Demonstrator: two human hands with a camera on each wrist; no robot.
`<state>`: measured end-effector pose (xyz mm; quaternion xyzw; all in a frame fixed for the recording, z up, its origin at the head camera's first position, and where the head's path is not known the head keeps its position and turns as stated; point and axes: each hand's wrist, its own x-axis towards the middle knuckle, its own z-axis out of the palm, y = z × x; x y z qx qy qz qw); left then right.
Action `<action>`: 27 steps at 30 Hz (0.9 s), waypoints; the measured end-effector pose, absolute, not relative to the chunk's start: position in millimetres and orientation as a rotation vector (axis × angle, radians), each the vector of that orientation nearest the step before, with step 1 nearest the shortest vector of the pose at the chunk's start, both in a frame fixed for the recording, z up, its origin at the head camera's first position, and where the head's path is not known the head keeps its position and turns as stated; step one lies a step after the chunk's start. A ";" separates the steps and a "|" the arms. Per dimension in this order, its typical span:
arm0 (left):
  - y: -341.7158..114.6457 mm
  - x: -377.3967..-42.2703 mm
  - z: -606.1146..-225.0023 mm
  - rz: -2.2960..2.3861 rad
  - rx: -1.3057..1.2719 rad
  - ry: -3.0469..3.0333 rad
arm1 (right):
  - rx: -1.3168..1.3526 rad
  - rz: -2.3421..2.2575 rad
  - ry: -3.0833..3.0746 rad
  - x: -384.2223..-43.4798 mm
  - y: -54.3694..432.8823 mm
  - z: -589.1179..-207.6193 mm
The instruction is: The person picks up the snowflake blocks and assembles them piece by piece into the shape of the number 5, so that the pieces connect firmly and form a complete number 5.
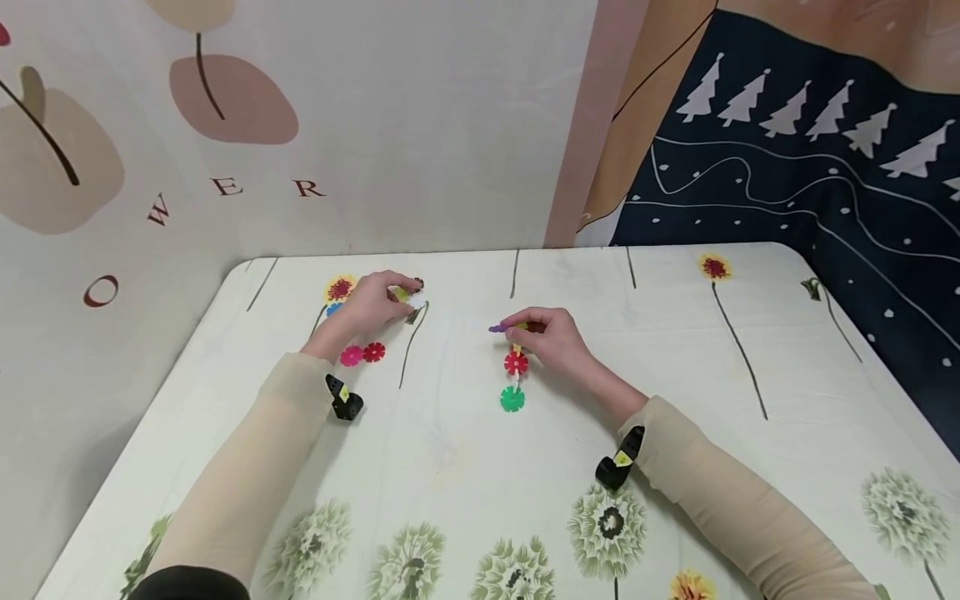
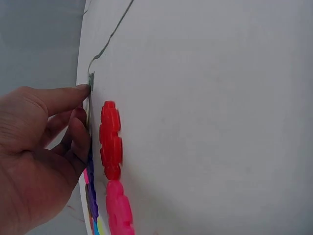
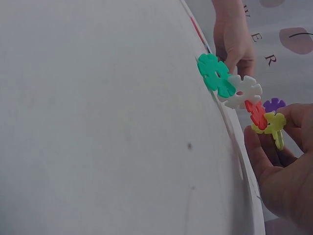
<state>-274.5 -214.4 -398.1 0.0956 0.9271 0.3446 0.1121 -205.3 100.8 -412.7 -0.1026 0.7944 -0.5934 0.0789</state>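
My right hand (image 1: 551, 337) pinches a chain of notched plastic snowflake discs above the table, by its yellow disc (image 3: 275, 122) and next to a purple disc (image 3: 274, 105). From there hang a red disc (image 1: 516, 362), a white disc (image 3: 243, 92) and, at the end, a green disc (image 1: 512, 398). My left hand (image 1: 369, 302) reaches down at the far side of the table, its thumb and fingers spread around loose discs, among them a white disc (image 1: 416, 298). Part of that small pile is hidden by the hand.
Beside my left wrist lie a pink disc (image 1: 351, 356) and a dark red disc (image 1: 373, 352). A blue disc (image 1: 334, 308) shows behind that hand. The tablecloth (image 1: 450, 467) has printed flowers and stems. A wall with printed shapes stands behind, and a dark tree-patterned cloth (image 1: 795, 167) hangs at right.
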 end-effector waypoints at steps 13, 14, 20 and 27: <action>-213.3 -267.4 -396.3 1.074 0.271 2.694 | -0.329 -1.779 2.396 -206.3 99.2 -414.8; -213.4 -266.9 -396.1 1.073 0.277 2.690 | -0.330 -1.780 2.395 -206.2 99.3 -414.8; -213.6 -265.9 -396.0 1.066 0.282 2.682 | -0.333 -1.771 2.401 -206.2 99.0 -415.7; -212.6 -267.8 -397.3 1.055 0.273 2.687 | -0.319 -1.753 2.398 -206.4 97.7 -416.3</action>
